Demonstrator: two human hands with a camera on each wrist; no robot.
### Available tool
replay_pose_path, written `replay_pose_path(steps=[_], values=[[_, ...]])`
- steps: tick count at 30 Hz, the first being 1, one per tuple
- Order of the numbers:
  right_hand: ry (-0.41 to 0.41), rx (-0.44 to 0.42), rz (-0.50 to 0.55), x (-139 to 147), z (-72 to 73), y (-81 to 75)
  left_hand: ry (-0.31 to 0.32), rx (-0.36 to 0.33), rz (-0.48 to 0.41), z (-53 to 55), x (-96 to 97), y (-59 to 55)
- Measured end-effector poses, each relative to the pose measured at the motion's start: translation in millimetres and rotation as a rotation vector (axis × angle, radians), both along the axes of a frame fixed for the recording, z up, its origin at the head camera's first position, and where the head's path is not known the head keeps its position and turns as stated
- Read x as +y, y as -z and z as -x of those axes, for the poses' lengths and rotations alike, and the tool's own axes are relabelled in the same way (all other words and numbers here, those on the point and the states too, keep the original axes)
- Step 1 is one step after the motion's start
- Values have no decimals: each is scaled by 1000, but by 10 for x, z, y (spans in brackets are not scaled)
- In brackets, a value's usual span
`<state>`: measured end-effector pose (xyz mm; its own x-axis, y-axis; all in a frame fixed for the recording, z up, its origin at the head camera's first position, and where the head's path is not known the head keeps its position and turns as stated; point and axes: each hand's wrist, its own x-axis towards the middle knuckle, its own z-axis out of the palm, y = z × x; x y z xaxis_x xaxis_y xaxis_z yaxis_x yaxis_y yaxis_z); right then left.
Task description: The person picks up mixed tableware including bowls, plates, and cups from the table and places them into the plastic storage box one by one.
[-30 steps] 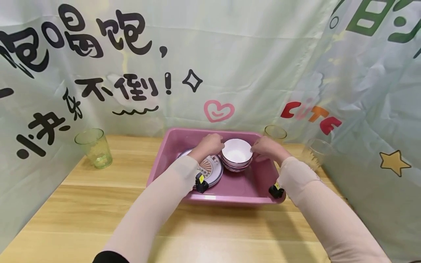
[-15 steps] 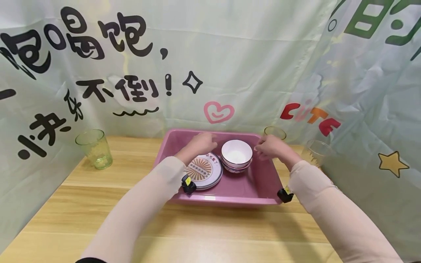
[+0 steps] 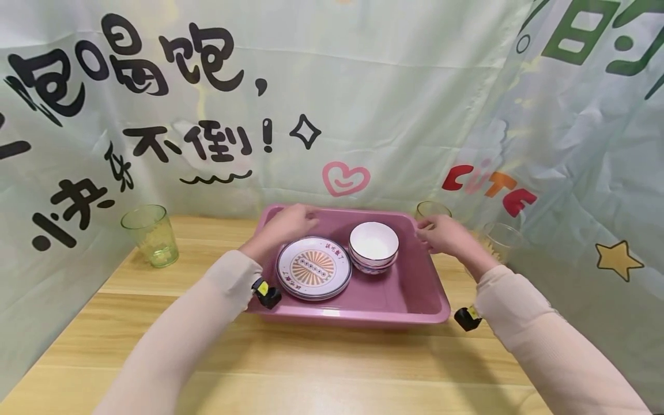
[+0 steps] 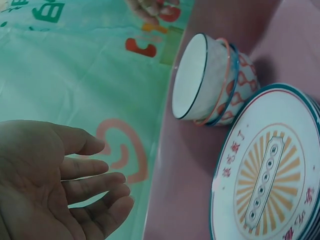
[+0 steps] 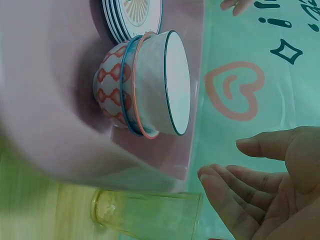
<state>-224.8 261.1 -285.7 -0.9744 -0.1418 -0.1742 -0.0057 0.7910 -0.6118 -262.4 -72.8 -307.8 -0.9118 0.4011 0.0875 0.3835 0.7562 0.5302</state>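
The left hand (image 3: pixel 290 226) and right hand (image 3: pixel 447 233), both empty with fingers relaxed, are near the far corners of the pink basin (image 3: pixel 386 295) on the wooden surface (image 3: pixel 332 369), its nested bowls (image 3: pixel 373 243) standing just beside stacked plates (image 3: pixel 313 270).

The tub (image 3: pixel 376 297) sits on the table (image 3: pixel 332 369), the cloth (image 3: pixel 404 115) behind it. In the tub, a stack of plates (image 3: pixel 313 268) lies in the left part and a stack of bowls (image 3: pixel 373 242) right of the middle, toward the back. One glass (image 3: pixel 150 236) stands left of the tub, a second glass (image 3: pixel 432 208) just beside its back right corner, a third glass (image 3: pixel 502 237) farther to its right. The left hand (image 3: pixel 290 222) is above the tub's back left part, the right hand (image 3: pixel 443 233) near its right rim
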Motion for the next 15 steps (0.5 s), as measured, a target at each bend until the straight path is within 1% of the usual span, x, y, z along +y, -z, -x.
replay_pose_path(steps=[2, 6, 11, 15], values=[[8, 21, -31, 21, -29, -7, 4, 0, -20, -26, -80, -12], [11, 76, -100, 82, -91, 1, -9, -9, -53, -53, -248, -14], [14, 125, -190, 175, -165, 76, -22, -27, -127, -106, -480, -5], [11, 165, -226, 261, -205, 160, -56, -32, -173, -175, -669, 15]])
